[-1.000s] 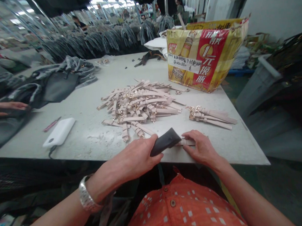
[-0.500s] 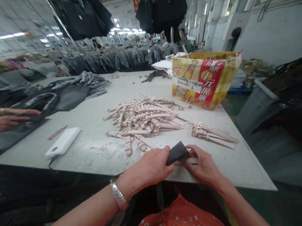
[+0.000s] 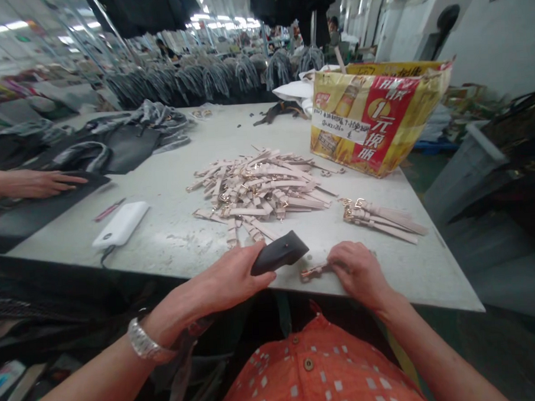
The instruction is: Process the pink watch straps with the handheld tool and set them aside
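Observation:
Wrapped in my left hand (image 3: pixel 235 273) is a dark grey flat piece (image 3: pixel 281 253), held above the front edge of the table (image 3: pixel 175 228). To its right, my right hand (image 3: pixel 354 270) pinches a short pale strap with a buckle (image 3: pixel 314 273), whose buckle end points left over the table. Beyond my hands lies a heap of pale pink buckled straps (image 3: pixel 260 189). A smaller bundle of similar straps (image 3: pixel 383 219) lies right of the heap, past my right hand.
A yellow and red carton (image 3: pixel 374 122) stands at the table's right edge. A white power bank (image 3: pixel 121 224) with a cable and a pink tool (image 3: pixel 109 210) lie to the left. Another person's hand (image 3: pixel 40 184) rests on dark material at far left.
My hands have moved apart: the left has gone left with the dark piece, and the right now holds the buckled strap in fuller view. The other person's hands have shifted, and the view has tilted.

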Demonstrator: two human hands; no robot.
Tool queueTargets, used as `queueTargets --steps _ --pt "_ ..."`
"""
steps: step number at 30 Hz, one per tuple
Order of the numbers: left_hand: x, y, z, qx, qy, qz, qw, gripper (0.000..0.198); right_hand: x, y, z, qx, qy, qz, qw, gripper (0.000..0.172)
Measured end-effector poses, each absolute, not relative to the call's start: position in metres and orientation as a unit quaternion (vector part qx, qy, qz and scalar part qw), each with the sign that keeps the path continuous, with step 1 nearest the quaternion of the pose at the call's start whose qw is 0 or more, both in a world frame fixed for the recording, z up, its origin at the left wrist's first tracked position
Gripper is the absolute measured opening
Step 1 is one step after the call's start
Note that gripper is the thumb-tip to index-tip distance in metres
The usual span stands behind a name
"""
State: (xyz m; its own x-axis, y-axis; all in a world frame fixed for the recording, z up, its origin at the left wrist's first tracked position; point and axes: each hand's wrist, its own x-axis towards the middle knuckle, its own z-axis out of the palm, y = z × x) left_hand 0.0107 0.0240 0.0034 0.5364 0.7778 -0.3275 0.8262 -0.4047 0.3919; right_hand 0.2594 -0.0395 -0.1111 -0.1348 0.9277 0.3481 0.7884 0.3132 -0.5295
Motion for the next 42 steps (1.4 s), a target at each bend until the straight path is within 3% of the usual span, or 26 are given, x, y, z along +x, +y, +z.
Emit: queueTargets --steps 11,21,31,36,42 --pt "0.005 0.008 -0.004 0.842 0.437 -0.131 0.287 0.032 0.268 -0.046 -0.118 -0.508 -0.757 0.180 0.370 0.009" --pt "0.035 0.022 -0.006 0.858 0.411 -0.120 0.284 0.030 0.269 -0.041 -0.115 -0.538 -0.718 0.235 0.374 0.003" --pt "0.062 0.035 -0.002 0.862 0.405 -0.106 0.285 0.035 0.267 -0.041 -0.114 -0.611 -0.656 0.247 0.368 0.035" --pt "0.053 0.036 0.005 0.848 0.426 -0.123 0.289 0.035 0.268 -0.040 -0.116 -0.591 -0.670 0.245 0.377 0.032" --pt "0.030 0.026 0.007 0.860 0.405 -0.141 0.277 0.031 0.272 -0.038 -0.120 -0.562 -0.710 0.208 0.371 0.017"
